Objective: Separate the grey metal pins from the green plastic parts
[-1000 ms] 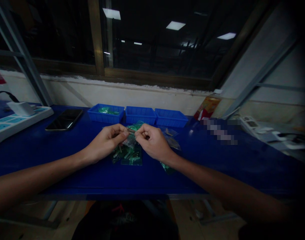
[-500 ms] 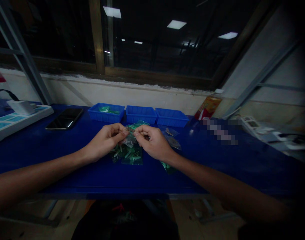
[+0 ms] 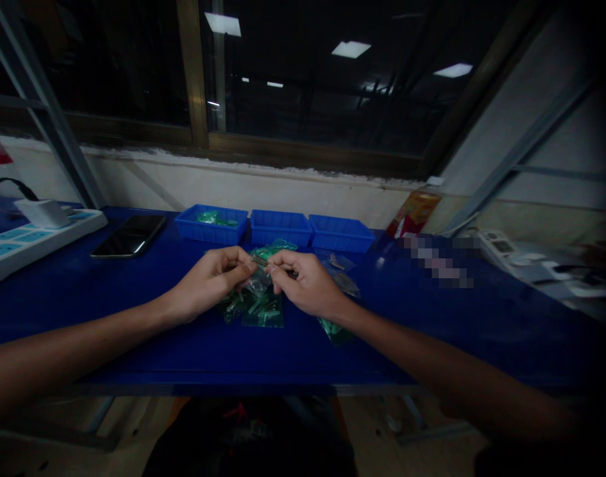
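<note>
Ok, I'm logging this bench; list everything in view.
Table: one, blue, foreground
Trays: three, blue, table's back
Bags: several, clear and green, table centre, left tray
Thin parts: count unclear, brassy, above bags
Phone: one, black, left of trays
Power strip: one, white, far left
Adapter: one, white, on power strip
Packet: one, orange-red, right of trays
Electrical items: several, white, far right
Frames: two, grey, sides
Wall: one, whitish, back
Window: one, dark, behind
Garment: one, black, bottom
Left hand: one, bare, pinching thin parts
Right hand: one, bare, pinching thin parts
</note>
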Action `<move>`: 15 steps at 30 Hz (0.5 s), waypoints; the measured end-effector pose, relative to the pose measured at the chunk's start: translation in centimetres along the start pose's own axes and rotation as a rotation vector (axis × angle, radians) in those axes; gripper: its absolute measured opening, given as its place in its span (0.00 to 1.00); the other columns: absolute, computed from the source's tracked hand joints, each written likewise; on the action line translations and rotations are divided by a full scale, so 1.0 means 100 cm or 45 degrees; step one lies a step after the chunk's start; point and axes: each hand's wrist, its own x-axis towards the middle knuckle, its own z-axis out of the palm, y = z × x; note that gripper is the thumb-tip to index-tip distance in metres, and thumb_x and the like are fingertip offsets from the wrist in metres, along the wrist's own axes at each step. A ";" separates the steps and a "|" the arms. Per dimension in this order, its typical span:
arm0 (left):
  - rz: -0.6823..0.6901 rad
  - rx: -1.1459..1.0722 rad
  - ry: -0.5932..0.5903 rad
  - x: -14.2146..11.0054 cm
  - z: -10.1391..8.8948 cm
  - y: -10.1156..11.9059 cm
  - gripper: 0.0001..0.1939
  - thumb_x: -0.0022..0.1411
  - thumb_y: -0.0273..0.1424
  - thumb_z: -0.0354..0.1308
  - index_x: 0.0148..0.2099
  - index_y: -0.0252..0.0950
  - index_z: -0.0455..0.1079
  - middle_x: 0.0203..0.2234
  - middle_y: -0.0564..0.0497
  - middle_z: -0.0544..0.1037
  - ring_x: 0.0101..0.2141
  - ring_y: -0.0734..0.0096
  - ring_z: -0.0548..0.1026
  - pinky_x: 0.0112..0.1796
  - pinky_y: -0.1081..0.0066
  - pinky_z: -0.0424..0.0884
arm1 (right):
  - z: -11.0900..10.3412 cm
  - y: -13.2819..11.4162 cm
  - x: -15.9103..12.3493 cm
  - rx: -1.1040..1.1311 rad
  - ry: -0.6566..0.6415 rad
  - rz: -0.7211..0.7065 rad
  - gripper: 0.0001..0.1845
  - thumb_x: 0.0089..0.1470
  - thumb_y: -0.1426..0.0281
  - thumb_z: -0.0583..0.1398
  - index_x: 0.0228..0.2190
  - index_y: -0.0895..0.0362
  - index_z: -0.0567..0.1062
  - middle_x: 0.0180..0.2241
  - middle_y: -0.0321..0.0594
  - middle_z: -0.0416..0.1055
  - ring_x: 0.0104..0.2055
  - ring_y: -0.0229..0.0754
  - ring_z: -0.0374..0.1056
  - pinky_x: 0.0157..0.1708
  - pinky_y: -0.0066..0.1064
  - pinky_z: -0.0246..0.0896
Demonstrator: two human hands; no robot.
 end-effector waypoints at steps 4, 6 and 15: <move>0.000 0.013 0.005 0.000 0.000 0.001 0.10 0.57 0.34 0.53 0.28 0.32 0.62 0.19 0.57 0.64 0.20 0.80 0.60 0.22 0.77 0.54 | -0.001 0.002 0.000 0.014 -0.036 -0.001 0.08 0.49 0.72 0.50 0.23 0.60 0.67 0.16 0.32 0.64 0.18 0.30 0.58 0.19 0.22 0.50; -0.002 0.022 0.010 -0.001 0.000 0.002 0.10 0.57 0.33 0.52 0.27 0.32 0.62 0.18 0.57 0.63 0.20 0.80 0.60 0.22 0.77 0.54 | -0.001 0.003 0.000 0.026 -0.061 -0.001 0.08 0.50 0.72 0.50 0.24 0.60 0.67 0.17 0.32 0.65 0.18 0.30 0.58 0.19 0.23 0.51; 0.042 0.073 0.026 -0.002 -0.001 0.003 0.10 0.58 0.34 0.51 0.27 0.32 0.61 0.18 0.57 0.63 0.19 0.80 0.59 0.21 0.77 0.53 | -0.001 0.006 0.001 0.028 -0.019 0.018 0.09 0.48 0.73 0.50 0.27 0.60 0.70 0.17 0.32 0.64 0.18 0.30 0.58 0.20 0.23 0.51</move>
